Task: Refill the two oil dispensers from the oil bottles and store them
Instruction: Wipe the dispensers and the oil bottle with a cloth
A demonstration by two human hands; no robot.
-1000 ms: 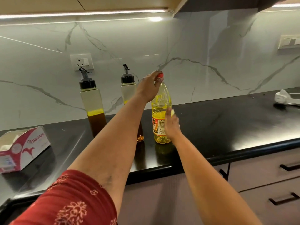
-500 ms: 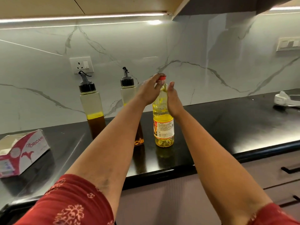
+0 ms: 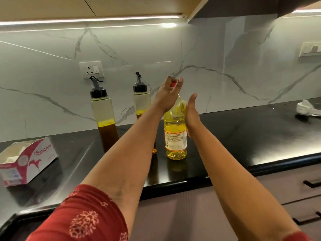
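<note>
The oil bottle (image 3: 175,131) stands upright on the black counter (image 3: 243,136), neck up, clear plastic with yellow oil. The left hand (image 3: 167,95) pinches its red cap (image 3: 173,84); the right hand (image 3: 191,113) lies flat-fingered against its side. Two square glass dispensers (image 3: 102,115) (image 3: 141,100) with black spouts stand left, before a marble wall (image 3: 225,58).

Left forearm hides lower half of second dispenser (image 3: 141,101). Oil bottle (image 3: 175,134) label print too small to read. White object (image 3: 307,108) cut by right edge.
</note>
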